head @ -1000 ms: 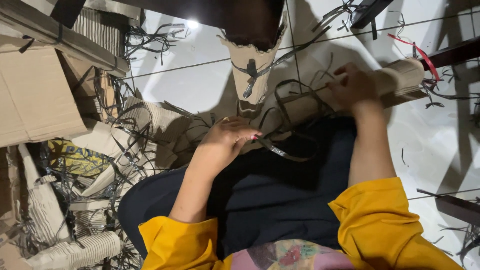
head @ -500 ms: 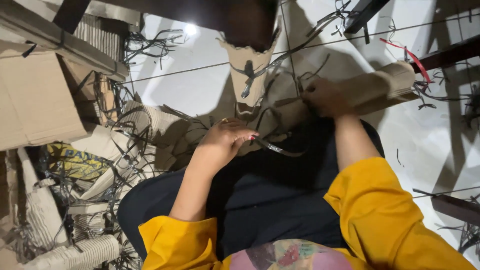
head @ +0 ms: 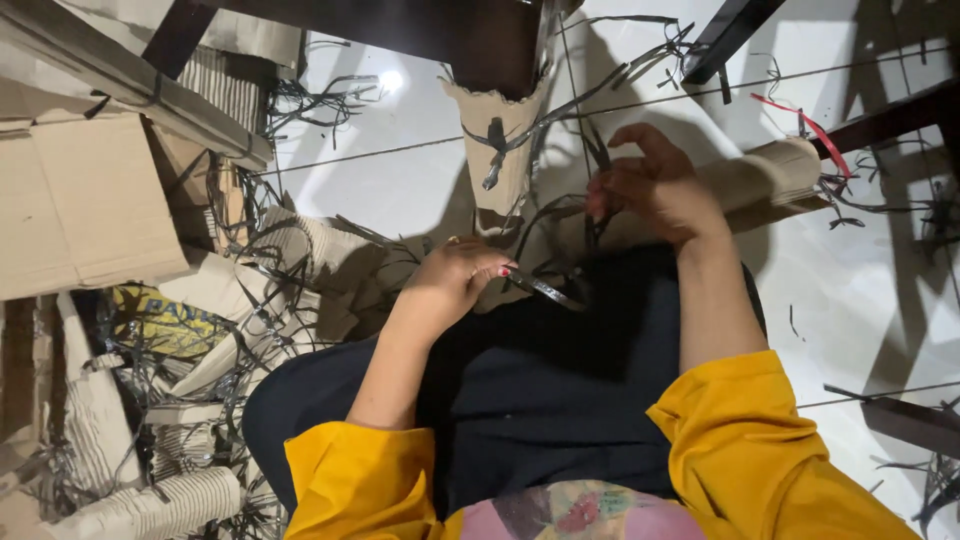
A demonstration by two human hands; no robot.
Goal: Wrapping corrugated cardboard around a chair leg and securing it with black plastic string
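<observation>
Black plastic strap (head: 545,290), thin and springy, is pinched in the left hand (head: 455,275); the right hand (head: 655,185), half-open, seems to hold another strand near the light cardboard roll (head: 770,180).
</observation>
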